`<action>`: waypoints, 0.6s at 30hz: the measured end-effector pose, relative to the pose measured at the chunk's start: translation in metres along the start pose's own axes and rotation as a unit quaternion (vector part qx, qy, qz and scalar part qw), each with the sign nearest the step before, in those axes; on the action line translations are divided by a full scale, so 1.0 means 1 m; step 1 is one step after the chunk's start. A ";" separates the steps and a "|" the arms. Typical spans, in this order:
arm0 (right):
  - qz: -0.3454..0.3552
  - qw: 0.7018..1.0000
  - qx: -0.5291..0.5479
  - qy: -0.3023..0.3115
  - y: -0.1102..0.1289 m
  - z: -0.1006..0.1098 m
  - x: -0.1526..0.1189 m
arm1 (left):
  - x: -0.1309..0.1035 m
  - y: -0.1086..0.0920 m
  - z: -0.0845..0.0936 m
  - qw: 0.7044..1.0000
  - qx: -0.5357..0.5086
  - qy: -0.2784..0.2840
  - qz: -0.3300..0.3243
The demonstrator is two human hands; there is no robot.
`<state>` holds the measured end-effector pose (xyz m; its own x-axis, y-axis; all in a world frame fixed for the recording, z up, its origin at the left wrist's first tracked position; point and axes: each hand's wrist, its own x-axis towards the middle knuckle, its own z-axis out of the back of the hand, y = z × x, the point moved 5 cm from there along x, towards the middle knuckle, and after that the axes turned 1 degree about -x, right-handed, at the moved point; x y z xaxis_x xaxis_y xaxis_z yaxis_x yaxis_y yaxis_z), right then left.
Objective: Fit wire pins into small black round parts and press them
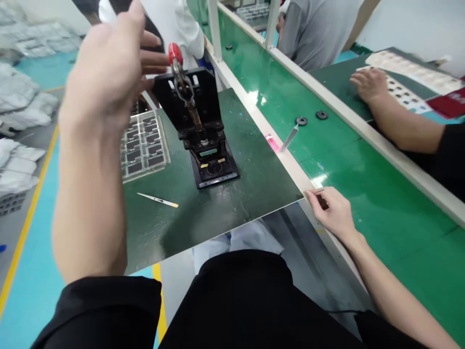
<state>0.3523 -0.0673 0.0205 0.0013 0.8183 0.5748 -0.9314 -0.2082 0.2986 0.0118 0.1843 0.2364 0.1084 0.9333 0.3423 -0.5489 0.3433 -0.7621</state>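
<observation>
My left hand [109, 68] is raised at the upper left, its fingers stretched out. The fingertips reach close to the red-tipped lever [175, 54] of a black toggle-clamp fixture [203, 121]; whether they touch it I cannot tell. The fixture stands on a dark green work mat [254, 179], with two yellowish pads and a round outline on its base. On the right, my right hand [332, 213] rests at the white rail by the mat's corner, fingers curled together. A thin dark edge shows at its fingertips, too small to name. White tweezers [158, 199] lie on the mat.
A clear tray [145, 145] of several dark pieces sits left of the fixture. Right of the rail runs a green conveyor belt [348, 169] with black rings [301, 121]. A co-worker's hand [370, 85] lies on a sheet beyond it. White bags [22, 92] are stacked far left.
</observation>
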 end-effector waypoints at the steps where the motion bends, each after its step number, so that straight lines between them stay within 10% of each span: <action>1: 0.002 1.000 0.005 -0.006 0.001 0.001 0.000 | 0.011 -0.003 -0.007 0.998 -0.027 0.047 0.029; 5: 0.010 1.000 0.022 -0.017 0.006 0.006 0.003 | 0.018 -0.017 -0.015 0.990 -0.114 0.071 -0.052; 11: 0.011 0.999 0.035 -0.031 0.009 0.012 0.003 | -0.054 -0.035 -0.014 0.929 -0.088 -0.071 -0.353; 18: -0.099 0.993 0.061 -0.017 -0.008 0.007 -0.001 | -0.103 -0.006 -0.037 0.882 -0.026 -0.143 -0.448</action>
<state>0.3622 -0.0708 0.0228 0.1943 0.8317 0.5201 -0.8603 -0.1104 0.4978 0.0343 0.0905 0.1852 0.2619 0.2230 0.9390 -0.3094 0.9410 -0.1372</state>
